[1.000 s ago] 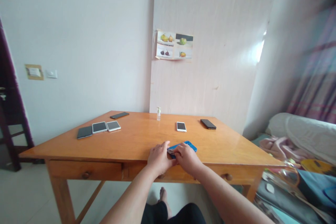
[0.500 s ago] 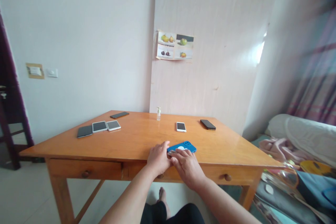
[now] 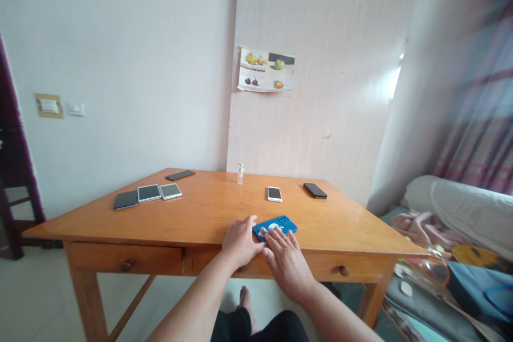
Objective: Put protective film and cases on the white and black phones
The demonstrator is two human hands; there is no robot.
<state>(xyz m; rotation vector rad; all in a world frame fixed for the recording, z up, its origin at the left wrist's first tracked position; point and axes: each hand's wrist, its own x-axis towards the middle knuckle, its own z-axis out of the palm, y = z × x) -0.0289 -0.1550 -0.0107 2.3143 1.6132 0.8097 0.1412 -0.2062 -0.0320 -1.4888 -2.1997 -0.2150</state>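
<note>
A blue phone [image 3: 287,220] lies back up near the table's front edge, its camera block at the far right corner and white markings on its back. My left hand [image 3: 241,240] grips the phone's left end, thumb at the near side and fingers at the far side. Flat across the lower part of the phone rests my right hand [image 3: 289,264], fingers slightly spread. By its fingertips is a small whitish patch [image 3: 262,232]; whether it is a wipe or part of the case I cannot tell.
On the wooden table [image 3: 216,208] stand a small pump bottle [image 3: 240,174], a white phone [image 3: 274,194] and a black phone [image 3: 315,191]. At left lie a dark device [image 3: 125,200], two white-framed devices [image 3: 149,193] and another dark phone [image 3: 180,175]. Bedding [image 3: 417,224] is at right.
My right fingers have shifted a little to the right across the phone's back, showing more of the whitish patch. My left hand keeps its grip. The whole view has shifted slightly.
</note>
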